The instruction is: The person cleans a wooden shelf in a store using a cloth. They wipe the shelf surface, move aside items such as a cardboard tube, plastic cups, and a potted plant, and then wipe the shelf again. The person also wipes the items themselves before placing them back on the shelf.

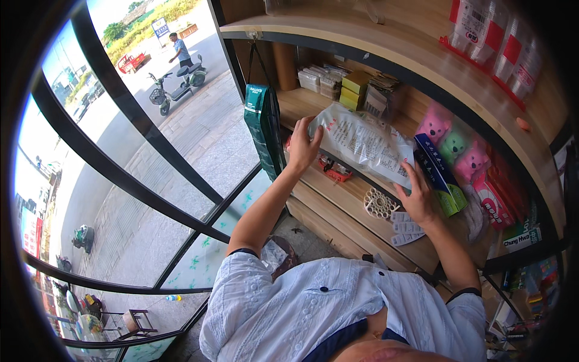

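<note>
A large white plastic package point(362, 140) with printed writing lies across the front of a wooden shelf, between my hands. My left hand point(304, 147) grips its left end, with the thumb on top and the fingers around the edge. At its right end, my right hand point(416, 194) rests with spread fingers against the lower corner; whether it grips the package cannot be told. Just right of the package stand long blue and green boxes point(436, 169). Behind it are yellow boxes point(353, 89) and clear packs of cotton swabs point(329, 83).
Pink and green bear figures point(453, 145) stand at the right. A dark green bag point(261, 122) hangs at the shelf's left end. Below are a red basket point(334, 171) and a round holed rack point(380, 203). Glass panes border the left; outside, a person point(181, 49) stands by a scooter point(178, 88).
</note>
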Demonstrator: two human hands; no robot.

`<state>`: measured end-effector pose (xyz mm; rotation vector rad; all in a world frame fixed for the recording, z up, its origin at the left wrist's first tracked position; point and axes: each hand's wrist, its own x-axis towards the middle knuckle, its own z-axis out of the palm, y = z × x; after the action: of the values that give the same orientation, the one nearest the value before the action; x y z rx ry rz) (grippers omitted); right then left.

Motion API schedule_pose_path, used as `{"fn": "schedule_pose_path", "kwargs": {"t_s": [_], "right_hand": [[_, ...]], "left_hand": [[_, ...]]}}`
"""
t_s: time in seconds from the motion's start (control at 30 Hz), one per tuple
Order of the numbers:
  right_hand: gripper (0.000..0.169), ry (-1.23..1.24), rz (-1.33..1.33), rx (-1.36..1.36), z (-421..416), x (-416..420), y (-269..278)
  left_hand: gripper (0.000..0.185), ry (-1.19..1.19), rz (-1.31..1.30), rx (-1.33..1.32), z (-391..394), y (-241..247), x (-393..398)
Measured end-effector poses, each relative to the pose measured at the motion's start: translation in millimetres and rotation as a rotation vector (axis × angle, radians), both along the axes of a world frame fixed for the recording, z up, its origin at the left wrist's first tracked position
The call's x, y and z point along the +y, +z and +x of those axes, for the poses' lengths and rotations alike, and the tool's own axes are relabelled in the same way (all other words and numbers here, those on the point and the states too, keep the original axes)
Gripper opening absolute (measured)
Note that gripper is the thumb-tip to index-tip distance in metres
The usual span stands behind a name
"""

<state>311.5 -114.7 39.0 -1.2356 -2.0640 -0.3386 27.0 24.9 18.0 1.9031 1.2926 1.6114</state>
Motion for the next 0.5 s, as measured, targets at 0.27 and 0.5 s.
{"fn": "schedule_pose_path", "kwargs": {"t_s": [0.27,0.5], "right_hand": [[0.067,-0.243,0.019,-0.13,-11.3,26.5,-15.2],[0.069,-0.191,-0.085,0.033,-6.2,-1.2,14.7]], "left_hand": [[0.035,0.095,0.024,0.822,8.9,82.4,3.7],[0.014,0.061,0.888,0.388,30.1,243.9,-21.0]]}}
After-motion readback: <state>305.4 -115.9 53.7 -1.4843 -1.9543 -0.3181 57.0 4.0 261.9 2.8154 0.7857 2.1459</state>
